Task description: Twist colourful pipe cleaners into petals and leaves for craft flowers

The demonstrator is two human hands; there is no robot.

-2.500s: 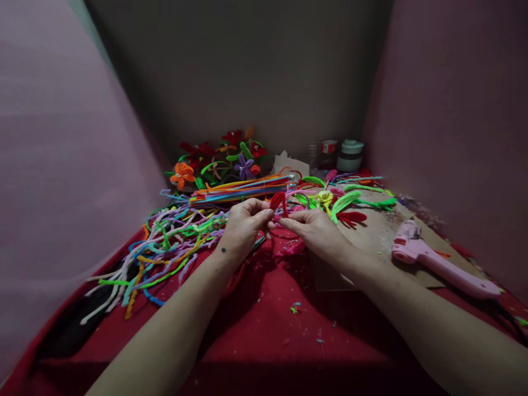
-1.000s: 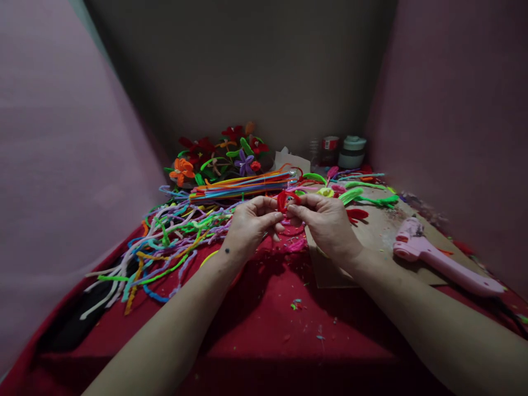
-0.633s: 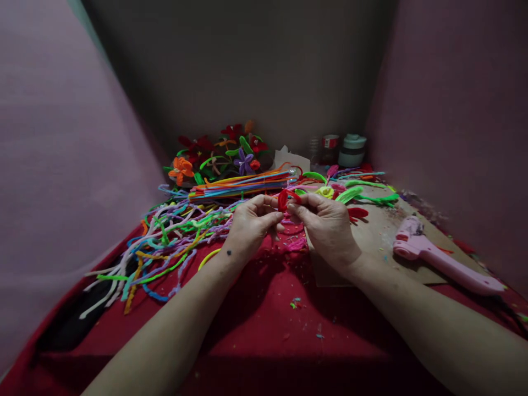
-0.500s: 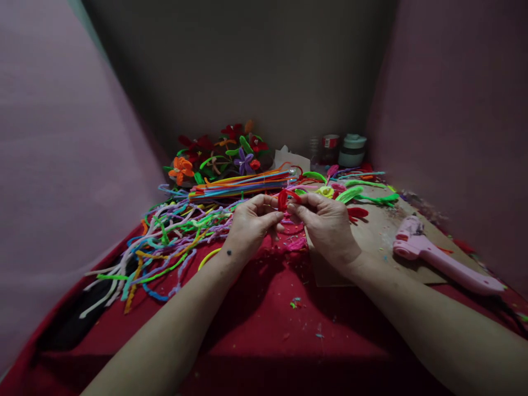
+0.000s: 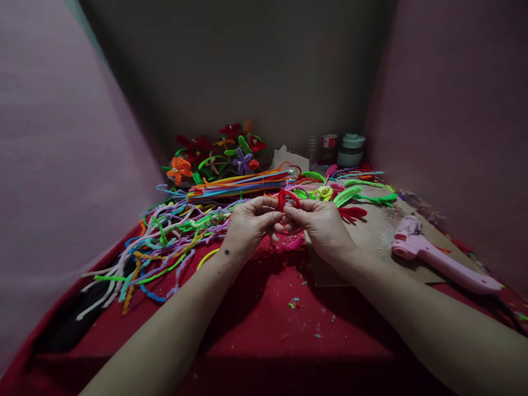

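Note:
Both hands meet over the middle of a red cloth point(image 5: 264, 330). My left hand point(image 5: 247, 226) and my right hand point(image 5: 324, 226) each pinch a small bent red pipe cleaner point(image 5: 285, 198), which loops up between the fingertips. The fingers of both hands are curled closed on it. Just behind them lies a straight bundle of coloured pipe cleaners point(image 5: 243, 186). Left of my left hand spreads a loose tangle of pipe cleaners point(image 5: 165, 242).
A pink glue gun point(image 5: 437, 261) lies on brown cardboard point(image 5: 383, 236) at the right. Finished pipe-cleaner flowers point(image 5: 218, 154) stand at the back, with two jars point(image 5: 344, 148) beside them. Green leaf shapes point(image 5: 363, 195) lie behind my right hand. Pink walls close in both sides.
My right hand has come up to meet the left, and both now pinch the red pipe cleaner, which is bent tighter. In the last half second the hands shifted only slightly.

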